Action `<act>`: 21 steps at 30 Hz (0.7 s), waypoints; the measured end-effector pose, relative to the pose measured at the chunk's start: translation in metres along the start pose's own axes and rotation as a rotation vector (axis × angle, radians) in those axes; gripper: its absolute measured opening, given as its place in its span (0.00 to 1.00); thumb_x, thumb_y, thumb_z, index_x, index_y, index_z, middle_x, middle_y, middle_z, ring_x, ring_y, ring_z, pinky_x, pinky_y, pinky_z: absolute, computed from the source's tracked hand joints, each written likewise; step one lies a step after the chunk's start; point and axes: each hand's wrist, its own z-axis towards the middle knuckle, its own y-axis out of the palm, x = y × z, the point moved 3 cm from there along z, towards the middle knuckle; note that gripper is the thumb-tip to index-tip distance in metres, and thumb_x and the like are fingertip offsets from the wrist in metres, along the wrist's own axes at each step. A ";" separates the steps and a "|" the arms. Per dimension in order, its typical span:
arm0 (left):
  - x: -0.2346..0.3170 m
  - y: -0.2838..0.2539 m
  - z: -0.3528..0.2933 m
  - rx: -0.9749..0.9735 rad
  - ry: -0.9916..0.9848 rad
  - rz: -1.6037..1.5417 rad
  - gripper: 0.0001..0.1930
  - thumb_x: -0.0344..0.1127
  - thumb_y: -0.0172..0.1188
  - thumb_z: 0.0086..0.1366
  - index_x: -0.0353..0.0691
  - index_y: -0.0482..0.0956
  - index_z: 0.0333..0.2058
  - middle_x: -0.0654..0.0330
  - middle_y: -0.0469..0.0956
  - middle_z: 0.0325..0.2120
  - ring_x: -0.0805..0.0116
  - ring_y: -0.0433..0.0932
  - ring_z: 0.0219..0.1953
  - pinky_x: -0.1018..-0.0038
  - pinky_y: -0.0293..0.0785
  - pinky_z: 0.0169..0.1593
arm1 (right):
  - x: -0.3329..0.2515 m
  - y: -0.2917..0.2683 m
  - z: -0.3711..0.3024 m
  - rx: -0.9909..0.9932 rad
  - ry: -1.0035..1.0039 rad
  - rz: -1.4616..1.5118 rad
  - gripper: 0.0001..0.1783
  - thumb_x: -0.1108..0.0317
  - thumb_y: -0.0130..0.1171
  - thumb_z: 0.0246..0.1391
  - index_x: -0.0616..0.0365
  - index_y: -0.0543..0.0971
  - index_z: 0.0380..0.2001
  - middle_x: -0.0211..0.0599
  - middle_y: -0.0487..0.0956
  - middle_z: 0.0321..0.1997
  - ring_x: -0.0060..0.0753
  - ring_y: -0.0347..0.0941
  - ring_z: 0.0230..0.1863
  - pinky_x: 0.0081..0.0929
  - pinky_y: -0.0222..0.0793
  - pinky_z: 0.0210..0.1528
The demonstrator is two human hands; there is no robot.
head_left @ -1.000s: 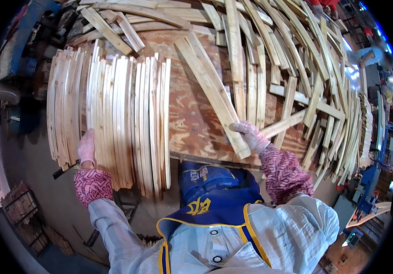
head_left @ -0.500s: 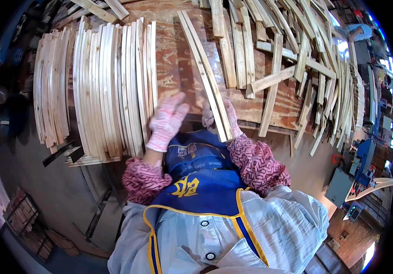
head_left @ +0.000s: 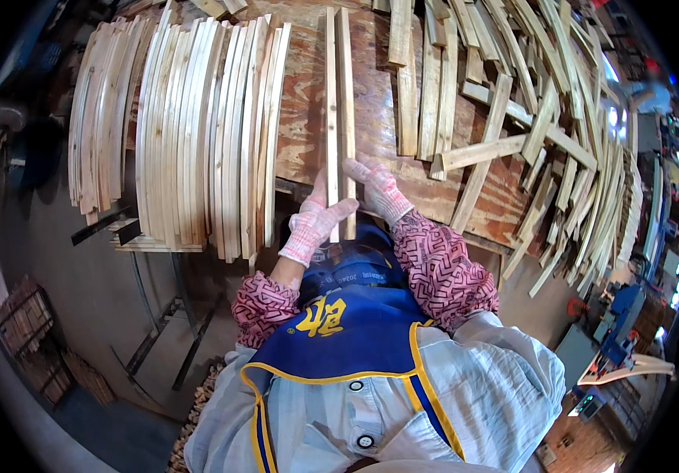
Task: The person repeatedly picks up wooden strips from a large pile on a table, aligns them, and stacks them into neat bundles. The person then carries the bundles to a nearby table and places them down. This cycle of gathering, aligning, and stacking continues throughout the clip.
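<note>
Two long pale wooden strips [head_left: 332, 118] stand close side by side in front of me, pointing away over the worktable. My left hand [head_left: 316, 217], in a pinkish-white knit glove, grips their near ends, its thumb lying across the front. From the other side my right hand [head_left: 380, 191], gloved alike, pinches the right-hand strip a little higher up; part of its fingers is hidden behind the wood. Left of the strips, a row of similar strips [head_left: 190, 134] lies packed edge to edge, its near ends jutting past the table edge.
The worn reddish plywood tabletop [head_left: 302, 102] shows between the row and a loose heap of wooden pieces [head_left: 505, 118] on the right. Another batch of strips [head_left: 105, 118] lies at the far left. A dark metal stand [head_left: 167, 331] is below left; machinery [head_left: 604, 331] stands at right.
The two strips have swung from a slant to nearly straight ahead and shifted left at their near ends. My left hand, empty before, has come over and closed on them.
</note>
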 end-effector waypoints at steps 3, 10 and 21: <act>-0.062 -0.004 0.007 0.268 0.029 0.124 0.38 0.41 0.65 0.57 0.46 0.59 0.66 0.49 0.73 0.53 0.55 0.72 0.55 0.66 0.67 0.59 | 0.013 -0.036 0.010 -0.119 -0.135 -0.105 0.18 0.59 0.53 0.62 0.62 0.79 0.46 0.42 0.82 0.40 0.33 0.78 0.39 0.31 0.74 0.42; -0.039 -0.002 -0.003 0.691 0.002 0.894 0.34 0.50 0.63 0.56 0.49 0.67 0.61 0.52 0.67 0.56 0.50 0.66 0.58 0.58 0.67 0.58 | 0.000 -0.064 0.009 -0.219 -0.034 0.000 0.18 0.64 0.50 0.64 0.65 0.73 0.52 0.39 0.81 0.43 0.30 0.77 0.44 0.27 0.73 0.49; 0.092 -0.216 -0.017 0.962 -0.101 0.962 0.26 0.46 0.62 0.58 0.45 0.73 0.55 0.50 0.81 0.37 0.51 0.80 0.38 0.62 0.77 0.41 | -0.057 0.033 0.009 -0.488 -0.447 -0.695 0.34 0.53 0.56 0.57 0.55 0.65 0.64 0.50 0.70 0.62 0.47 0.64 0.65 0.37 0.60 0.65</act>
